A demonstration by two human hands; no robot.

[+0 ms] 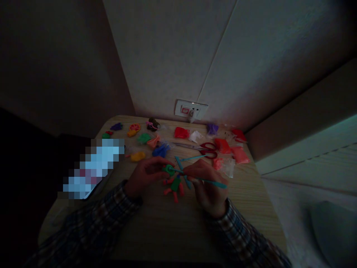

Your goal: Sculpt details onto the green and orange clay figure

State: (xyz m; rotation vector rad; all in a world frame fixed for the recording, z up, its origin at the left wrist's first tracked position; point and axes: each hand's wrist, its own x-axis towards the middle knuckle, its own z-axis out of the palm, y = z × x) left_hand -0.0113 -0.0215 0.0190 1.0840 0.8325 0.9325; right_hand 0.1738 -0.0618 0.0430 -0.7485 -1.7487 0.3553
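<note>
Between thumb and fingers, my left hand [146, 175] pinches a small green clay piece [168, 170]. My right hand [208, 182] grips a teal modelling tool [214, 183] like a pen, its thin tip touching the green piece. Just below lies a little clay figure [175, 185] with a green body and orange-pink limbs, flat on the table. Two more teal tools rest beyond my right fingers, one a flat blade [179, 162] and the other a thin stick [193, 158]. The picture is dim, so fine detail on the green piece is lost.
Red-handled scissors [208, 149] lie behind my hands. Several bags of coloured clay surround them, among them a blue one [161, 150] and an orange one [222, 146]. A phone [95, 167] with a blurred screen stands at the left of the wooden table [245, 216]. Behind is a wall socket [191, 109].
</note>
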